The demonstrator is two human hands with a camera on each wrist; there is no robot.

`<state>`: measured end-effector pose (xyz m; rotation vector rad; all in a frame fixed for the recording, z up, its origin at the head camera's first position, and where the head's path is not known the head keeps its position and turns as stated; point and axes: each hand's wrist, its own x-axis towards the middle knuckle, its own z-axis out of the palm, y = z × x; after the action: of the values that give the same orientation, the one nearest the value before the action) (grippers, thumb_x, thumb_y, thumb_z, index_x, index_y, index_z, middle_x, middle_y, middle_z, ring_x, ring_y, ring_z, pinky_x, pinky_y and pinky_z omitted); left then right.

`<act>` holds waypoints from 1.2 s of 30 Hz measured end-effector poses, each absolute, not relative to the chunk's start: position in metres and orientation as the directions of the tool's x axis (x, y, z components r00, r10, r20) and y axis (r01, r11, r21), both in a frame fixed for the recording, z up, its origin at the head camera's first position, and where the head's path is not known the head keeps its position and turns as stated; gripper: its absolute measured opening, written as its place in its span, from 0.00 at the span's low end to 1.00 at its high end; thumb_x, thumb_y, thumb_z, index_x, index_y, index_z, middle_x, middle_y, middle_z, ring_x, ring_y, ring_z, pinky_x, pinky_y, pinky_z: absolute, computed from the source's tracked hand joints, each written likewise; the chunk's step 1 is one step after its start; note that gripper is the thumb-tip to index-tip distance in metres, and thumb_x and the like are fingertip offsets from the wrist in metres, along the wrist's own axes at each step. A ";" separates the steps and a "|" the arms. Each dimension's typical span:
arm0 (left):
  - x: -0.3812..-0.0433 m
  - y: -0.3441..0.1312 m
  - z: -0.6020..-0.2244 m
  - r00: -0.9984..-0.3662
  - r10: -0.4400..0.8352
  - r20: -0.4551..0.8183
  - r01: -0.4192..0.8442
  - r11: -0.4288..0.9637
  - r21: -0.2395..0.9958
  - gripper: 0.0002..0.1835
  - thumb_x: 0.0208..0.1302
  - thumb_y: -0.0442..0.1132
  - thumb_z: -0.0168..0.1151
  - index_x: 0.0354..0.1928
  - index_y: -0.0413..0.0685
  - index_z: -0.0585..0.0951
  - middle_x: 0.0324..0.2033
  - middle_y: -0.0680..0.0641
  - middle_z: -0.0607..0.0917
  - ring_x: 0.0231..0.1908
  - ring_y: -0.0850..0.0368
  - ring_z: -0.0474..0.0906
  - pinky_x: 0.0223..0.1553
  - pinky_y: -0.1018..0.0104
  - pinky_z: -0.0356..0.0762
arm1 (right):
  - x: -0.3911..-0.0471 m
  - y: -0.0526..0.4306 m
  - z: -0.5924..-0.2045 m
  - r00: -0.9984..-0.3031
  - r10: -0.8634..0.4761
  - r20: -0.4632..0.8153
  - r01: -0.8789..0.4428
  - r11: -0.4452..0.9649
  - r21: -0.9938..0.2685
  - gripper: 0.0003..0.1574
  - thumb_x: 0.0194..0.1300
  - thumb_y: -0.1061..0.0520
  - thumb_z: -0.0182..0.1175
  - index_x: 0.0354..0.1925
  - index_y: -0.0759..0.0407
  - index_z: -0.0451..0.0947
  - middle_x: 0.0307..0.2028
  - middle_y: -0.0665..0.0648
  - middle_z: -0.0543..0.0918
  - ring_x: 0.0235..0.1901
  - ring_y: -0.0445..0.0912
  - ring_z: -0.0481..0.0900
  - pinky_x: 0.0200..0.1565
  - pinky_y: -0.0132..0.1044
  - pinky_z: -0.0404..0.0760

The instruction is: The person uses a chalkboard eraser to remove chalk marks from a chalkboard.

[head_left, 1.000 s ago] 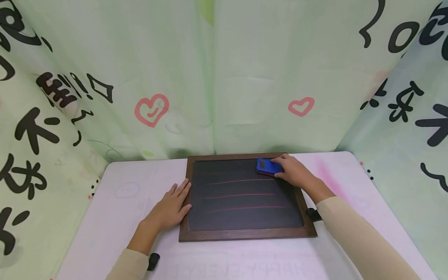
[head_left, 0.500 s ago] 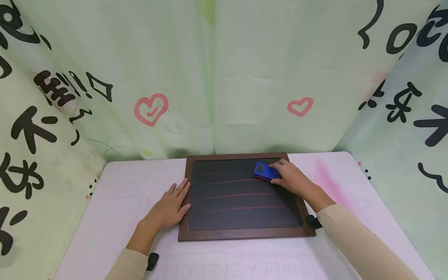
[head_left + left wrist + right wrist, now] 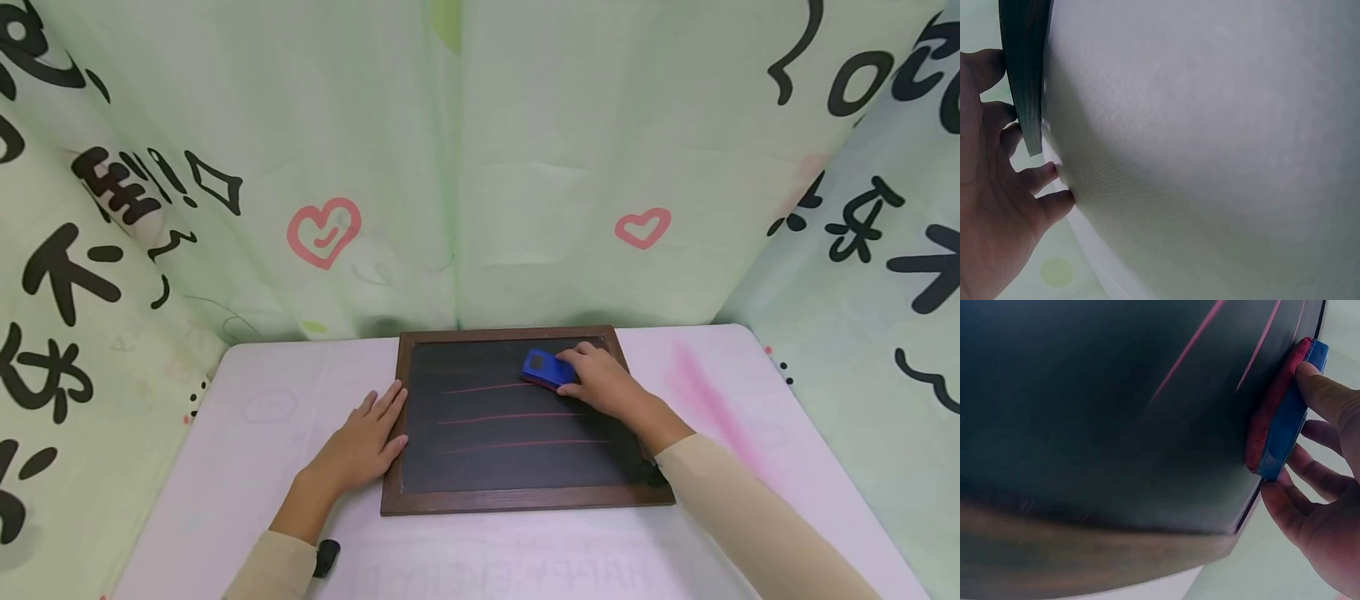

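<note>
A framed blackboard (image 3: 517, 471) lies on the table, with three pink chalk lines (image 3: 517, 416) across its dark face. My right hand (image 3: 603, 383) grips a blue eraser (image 3: 547, 368) near the board's top, over the right end of the uppermost line. In the right wrist view the eraser's red felt pad (image 3: 1266, 428) faces the board, with thumb and fingers on the blue back. My left hand (image 3: 363, 442) rests with extended fingers against the board's left frame; in the left wrist view, thumb and some fingers touch the frame (image 3: 1025, 81) and others touch the table.
A pale pinkish-white table cover (image 3: 300, 375) lies under the board, with a pink smear (image 3: 708, 396) to the right. Light green curtains (image 3: 540, 167) with black lettering and pink hearts hang behind and on both sides. Black straps (image 3: 326, 558) sit at the wrists.
My right hand has slid the eraser left and slightly down along the top line, which now shows shorter at its right end. The left hand stays on the frame.
</note>
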<state>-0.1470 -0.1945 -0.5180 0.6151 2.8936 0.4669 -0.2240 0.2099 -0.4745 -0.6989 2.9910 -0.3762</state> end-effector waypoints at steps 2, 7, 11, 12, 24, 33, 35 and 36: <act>-0.147 -0.195 -0.518 -0.905 0.419 -0.075 0.374 0.868 0.327 0.38 0.80 0.52 0.49 0.83 0.46 0.51 0.83 0.46 0.49 0.80 0.32 0.49 0.74 0.31 0.56 | -0.225 0.203 -0.475 -0.890 -0.456 0.007 -0.444 0.862 -0.243 0.36 0.66 0.49 0.71 0.65 0.68 0.76 0.55 0.71 0.80 0.52 0.64 0.82 0.55 0.58 0.83; -0.147 -0.195 -0.517 -0.905 0.420 -0.066 0.378 0.867 0.326 0.39 0.80 0.52 0.50 0.83 0.45 0.51 0.83 0.45 0.50 0.79 0.31 0.50 0.74 0.31 0.57 | -0.227 0.185 -0.476 -0.879 -0.477 -0.006 -0.463 0.856 -0.230 0.37 0.67 0.48 0.71 0.65 0.67 0.76 0.55 0.70 0.80 0.52 0.62 0.82 0.54 0.55 0.83; -0.147 -0.195 -0.519 -0.905 0.419 -0.068 0.378 0.868 0.321 0.39 0.80 0.53 0.50 0.83 0.45 0.51 0.83 0.44 0.50 0.79 0.31 0.50 0.74 0.31 0.57 | -0.229 0.172 -0.477 -0.874 -0.485 -0.020 -0.469 0.855 -0.221 0.37 0.67 0.47 0.71 0.66 0.67 0.76 0.54 0.69 0.80 0.50 0.60 0.82 0.53 0.54 0.84; -0.148 -0.195 -0.520 -0.906 0.417 -0.072 0.375 0.870 0.320 0.39 0.80 0.53 0.50 0.83 0.45 0.51 0.83 0.45 0.49 0.79 0.32 0.49 0.74 0.32 0.57 | -0.230 0.169 -0.476 -0.872 -0.489 -0.023 -0.473 0.854 -0.217 0.37 0.67 0.47 0.70 0.66 0.67 0.76 0.54 0.69 0.80 0.50 0.60 0.82 0.53 0.53 0.84; -0.149 -0.194 -0.520 -0.907 0.412 -0.083 0.369 0.875 0.313 0.40 0.80 0.53 0.50 0.83 0.44 0.49 0.83 0.44 0.46 0.80 0.32 0.48 0.74 0.31 0.57 | -0.238 0.119 -0.477 -0.858 -0.507 -0.081 -0.483 0.852 -0.203 0.38 0.70 0.43 0.67 0.69 0.62 0.73 0.57 0.67 0.78 0.53 0.59 0.80 0.56 0.51 0.83; -0.150 -0.195 -0.524 -0.907 0.413 -0.083 0.369 0.874 0.317 0.41 0.80 0.54 0.49 0.83 0.44 0.48 0.83 0.45 0.46 0.80 0.33 0.48 0.74 0.32 0.57 | -0.241 0.072 -0.477 -0.844 -0.527 -0.101 -0.504 0.843 -0.186 0.37 0.71 0.42 0.66 0.70 0.58 0.73 0.59 0.65 0.77 0.53 0.57 0.78 0.57 0.47 0.82; -0.151 -0.195 -0.524 -0.908 0.410 -0.088 0.365 0.876 0.316 0.41 0.80 0.55 0.49 0.83 0.44 0.47 0.84 0.45 0.45 0.80 0.33 0.47 0.74 0.32 0.56 | -0.241 0.063 -0.478 -0.840 -0.533 -0.102 -0.511 0.840 -0.180 0.37 0.71 0.42 0.65 0.71 0.58 0.73 0.60 0.64 0.77 0.54 0.56 0.78 0.58 0.47 0.82; -0.151 -0.194 -0.524 -0.908 0.409 -0.091 0.363 0.876 0.316 0.41 0.80 0.55 0.49 0.83 0.44 0.47 0.84 0.45 0.45 0.80 0.33 0.47 0.74 0.32 0.56 | -0.241 0.059 -0.478 -0.838 -0.536 -0.104 -0.514 0.838 -0.182 0.37 0.71 0.43 0.65 0.71 0.57 0.73 0.60 0.63 0.77 0.55 0.56 0.78 0.58 0.47 0.82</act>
<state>-0.1515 -0.1944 -0.5239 0.5988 2.8919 0.4425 -0.2405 0.0588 -0.4778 -0.8237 2.8657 -0.2204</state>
